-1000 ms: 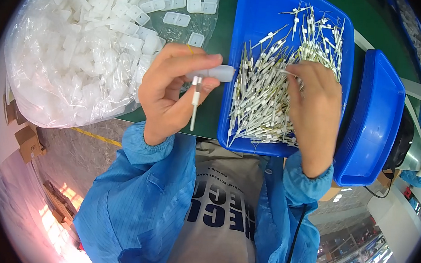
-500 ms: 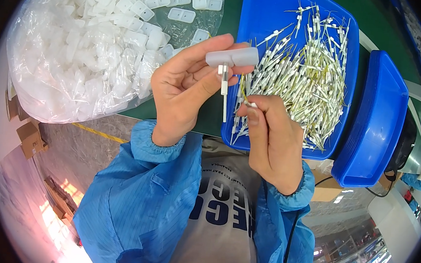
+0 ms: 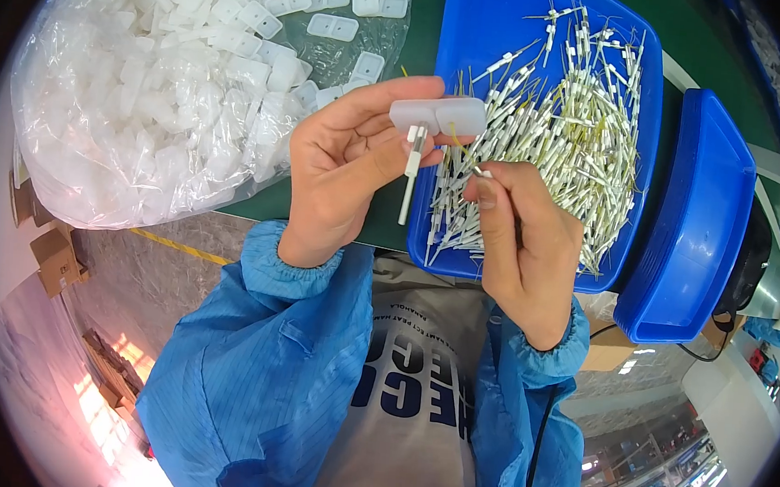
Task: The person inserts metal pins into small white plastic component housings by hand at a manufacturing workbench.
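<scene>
My left hand (image 3: 346,159) is closed on a translucent white plastic housing (image 3: 457,119), tilted so that its two-lobed side shows. A thin white wired part (image 3: 411,168) with a metallic section hangs down from that housing beside my thumb. Between thumb and fingertip, my right hand (image 3: 530,244) pinches a second small wired part (image 3: 480,171). Its yellow wire (image 3: 454,138) runs up to the right half of the housing; whether the wire enters it I cannot tell. My fingers hide most of the pinched part.
Behind my right hand, a blue tray (image 3: 478,23) holds a heap of similar white wired parts (image 3: 559,147). Stacked empty blue trays (image 3: 695,220) stand at the right. A clear plastic bag (image 3: 144,145) full of white housings lies at the left, with several loose housings (image 3: 333,27) near its mouth.
Both hands have shifted slightly right. The housing has tipped to show more of its face, and the right hand's pinched part has moved up and right, exposing more yellow wire.
</scene>
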Action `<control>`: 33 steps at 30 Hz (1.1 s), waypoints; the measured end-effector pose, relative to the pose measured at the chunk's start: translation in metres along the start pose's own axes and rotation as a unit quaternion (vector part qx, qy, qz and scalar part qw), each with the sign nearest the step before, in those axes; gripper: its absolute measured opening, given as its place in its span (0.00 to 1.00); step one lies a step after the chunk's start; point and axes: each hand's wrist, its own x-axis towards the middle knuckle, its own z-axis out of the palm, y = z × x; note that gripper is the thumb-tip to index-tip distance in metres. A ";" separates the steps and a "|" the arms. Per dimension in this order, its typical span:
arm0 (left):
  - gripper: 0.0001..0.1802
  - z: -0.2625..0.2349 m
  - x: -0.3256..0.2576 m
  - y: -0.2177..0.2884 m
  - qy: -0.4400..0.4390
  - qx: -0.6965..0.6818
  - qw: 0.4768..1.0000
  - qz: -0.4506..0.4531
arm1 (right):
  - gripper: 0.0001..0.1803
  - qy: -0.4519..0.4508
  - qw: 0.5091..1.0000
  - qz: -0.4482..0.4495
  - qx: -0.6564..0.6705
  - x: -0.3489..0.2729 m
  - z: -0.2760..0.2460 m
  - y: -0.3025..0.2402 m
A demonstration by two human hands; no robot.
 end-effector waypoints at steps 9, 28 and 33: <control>0.17 0.004 0.005 -0.015 -0.075 -0.017 0.994 0.082 | 0.04 0.018 0.997 0.070 -0.007 -0.004 0.004 -0.010; 0.14 -0.007 0.004 -0.016 -0.044 0.112 0.978 0.171 | 0.05 -0.038 0.999 -0.020 -0.004 0.013 0.003 -0.003; 0.13 -0.008 0.012 -0.009 -0.076 0.108 0.967 0.217 | 0.06 -0.098 0.989 0.046 0.104 0.017 -0.002 -0.005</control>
